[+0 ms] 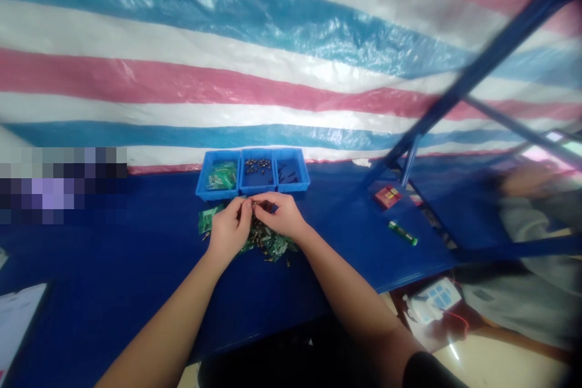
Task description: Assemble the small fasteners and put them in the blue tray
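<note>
My left hand (230,225) and my right hand (280,214) meet over a heap of small metal parts and green-tinted pieces (273,245) on the blue table. Thumb and fingers of each hand are pinched together, tip to tip. Whatever lies between them is too small to make out. Just beyond the hands stand three joined blue bins. The left bin (200,185) holds green and clear packets (222,176); brass-coloured pieces (257,165) lie in the middle bin (243,180), and dark slender pieces (287,176) in the right bin (305,180).
A red box (387,196) and a green tube (402,233) lie to the right, near a blue metal frame (431,103). Striped sheeting (273,85) hangs behind the table (136,267). Another person's grey clothing (522,291) blurs at far right, beside a power strip (436,297).
</note>
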The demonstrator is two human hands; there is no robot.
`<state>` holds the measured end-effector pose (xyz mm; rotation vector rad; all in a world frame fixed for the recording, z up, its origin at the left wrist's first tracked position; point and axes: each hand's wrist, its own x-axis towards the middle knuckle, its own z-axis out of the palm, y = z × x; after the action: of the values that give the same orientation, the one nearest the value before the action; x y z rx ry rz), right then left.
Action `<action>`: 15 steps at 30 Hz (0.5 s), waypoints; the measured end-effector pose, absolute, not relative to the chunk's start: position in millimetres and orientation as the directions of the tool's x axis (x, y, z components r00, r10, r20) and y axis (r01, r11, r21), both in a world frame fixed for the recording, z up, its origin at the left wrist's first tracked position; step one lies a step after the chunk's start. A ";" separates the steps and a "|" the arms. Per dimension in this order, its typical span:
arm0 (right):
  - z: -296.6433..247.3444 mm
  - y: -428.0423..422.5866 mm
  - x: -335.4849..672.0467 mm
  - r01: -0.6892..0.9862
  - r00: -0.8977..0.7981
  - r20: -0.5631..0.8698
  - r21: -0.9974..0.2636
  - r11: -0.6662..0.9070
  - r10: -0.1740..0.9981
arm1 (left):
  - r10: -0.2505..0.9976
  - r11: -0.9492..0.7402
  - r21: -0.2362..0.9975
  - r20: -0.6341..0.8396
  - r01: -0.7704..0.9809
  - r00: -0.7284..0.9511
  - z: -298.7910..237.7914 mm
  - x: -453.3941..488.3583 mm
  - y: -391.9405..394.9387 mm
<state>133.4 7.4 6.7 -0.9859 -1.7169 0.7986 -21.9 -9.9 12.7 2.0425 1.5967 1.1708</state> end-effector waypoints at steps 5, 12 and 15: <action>8.4 6.1 133.2 0.229 -0.238 0.397 -0.864 0.448 0.887 | 0.903 -0.336 0.654 0.428 0.678 0.035 10.7 -22.6 -9.2; 8.2 6.3 132.9 0.230 -0.251 0.405 -0.857 0.461 0.879 | 0.912 -0.335 0.686 0.409 0.646 0.039 10.7 -22.8 -8.9; 7.0 7.1 133.3 0.257 -0.241 0.395 -0.855 0.451 0.887 | 0.914 -0.341 0.688 0.402 0.640 0.054 11.3 -22.8 -9.3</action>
<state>133.3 7.1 7.0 -0.9851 -1.7474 0.8268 -22.8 -9.3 11.3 2.0133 1.5660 1.1774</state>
